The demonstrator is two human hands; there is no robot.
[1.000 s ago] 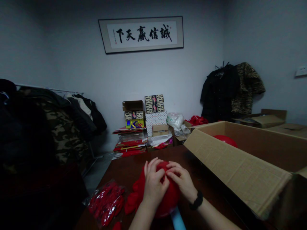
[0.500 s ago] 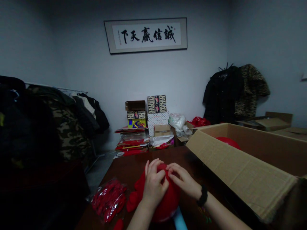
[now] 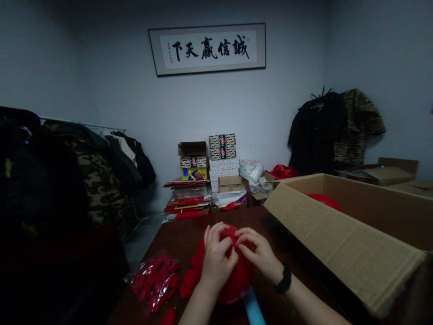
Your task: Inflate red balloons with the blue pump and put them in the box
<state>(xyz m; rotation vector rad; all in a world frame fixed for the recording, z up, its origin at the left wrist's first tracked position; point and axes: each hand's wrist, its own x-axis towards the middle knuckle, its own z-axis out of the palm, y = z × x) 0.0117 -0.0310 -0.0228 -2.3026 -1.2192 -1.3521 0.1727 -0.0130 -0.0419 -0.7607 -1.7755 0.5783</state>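
Note:
A round, smooth red ball-like object [image 3: 238, 280] sits on the dark brown table in front of me. My left hand [image 3: 217, 253] rests over its upper left side, fingers curled, thumb and index finger pinched together near the top. From the right, my right hand [image 3: 259, 253] reaches the same spot with thumb and fingertips closed together. What small part the fingertips pinch is too small to make out. Beneath the ball a light blue strip [image 3: 253, 307] sticks out toward me. Soft red pieces [image 3: 189, 282] lie against its left side.
A clear plastic bag of red pieces [image 3: 155, 282] lies at the table's left. On the right stands a large open carton [image 3: 341, 239] with a red round object [image 3: 324, 201] inside. Stacked boxes [image 3: 223, 169] stand behind the table; a clothes rack [image 3: 98, 176] is at left.
The view has shifted slightly. Both hands stay at the top of the red ball, and the right fingertips have closed in toward the left ones.

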